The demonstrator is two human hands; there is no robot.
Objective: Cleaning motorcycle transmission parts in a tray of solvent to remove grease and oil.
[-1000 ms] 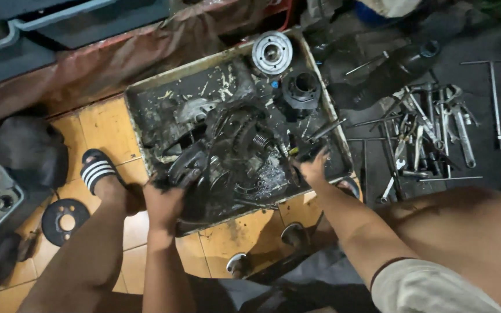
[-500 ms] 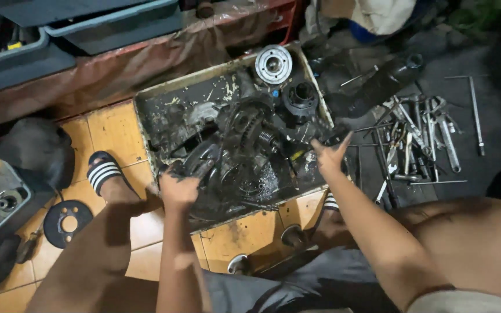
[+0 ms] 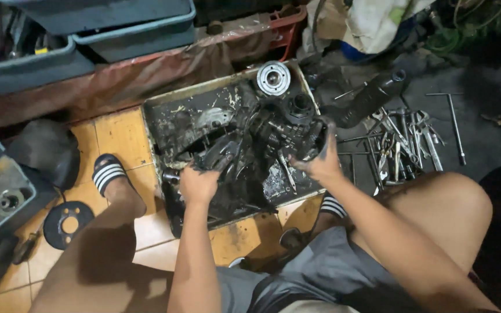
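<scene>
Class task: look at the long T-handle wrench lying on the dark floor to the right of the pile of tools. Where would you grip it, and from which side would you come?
Probably grip the T-handle wrench mid-shaft, coming from above on its right side. It lies flat, the crossbar at the far end, with bare floor to its right and the tool pile crowding its left.

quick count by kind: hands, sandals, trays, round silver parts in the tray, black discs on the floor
hands: 2, left hand and right hand, both on greasy parts in the tray
sandals: 2, one left of the tray, one partly hidden
trays: 1
round silver parts: 1
black discs: 1
total: 7
</scene>
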